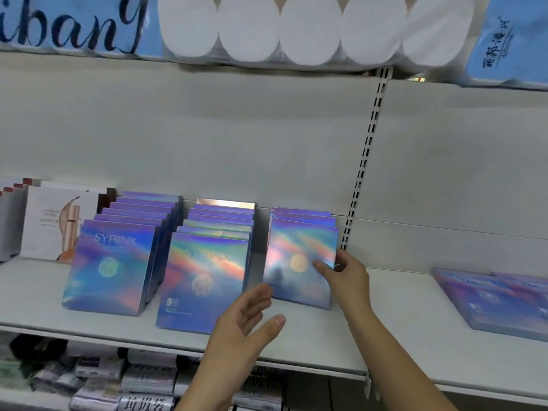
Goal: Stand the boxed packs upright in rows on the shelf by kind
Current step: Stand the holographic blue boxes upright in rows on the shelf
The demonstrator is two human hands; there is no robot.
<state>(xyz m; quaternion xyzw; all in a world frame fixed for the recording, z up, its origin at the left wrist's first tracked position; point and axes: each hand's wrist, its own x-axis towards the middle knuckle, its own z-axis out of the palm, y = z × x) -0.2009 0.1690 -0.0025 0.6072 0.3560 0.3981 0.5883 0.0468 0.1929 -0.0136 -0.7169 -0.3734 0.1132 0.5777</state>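
Right hand (pixel 341 274) pinches the right edge of the front pack (pixel 296 262) in the right row on the shelf (pixel 326 336); left hand (pixel 246 318) open by its near-left corner, holding nothing. Risk: the row is short and leaning, so an early release could let the base slide toward me and the pack fall flat, or knock the middle row (pixel 207 277).

This is looking like a shop: a slotted white shelf (pixel 326 345) is carrying rows of identical boxed packs (pixel 109 262), with wrapped toilet rolls (pixel 249 28) sitting above and bagged goods (pixel 148 378) lying below.

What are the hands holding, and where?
The right hand pinches the front box of the rightmost upright row at its right edge; the left hand is open, holding nothing.
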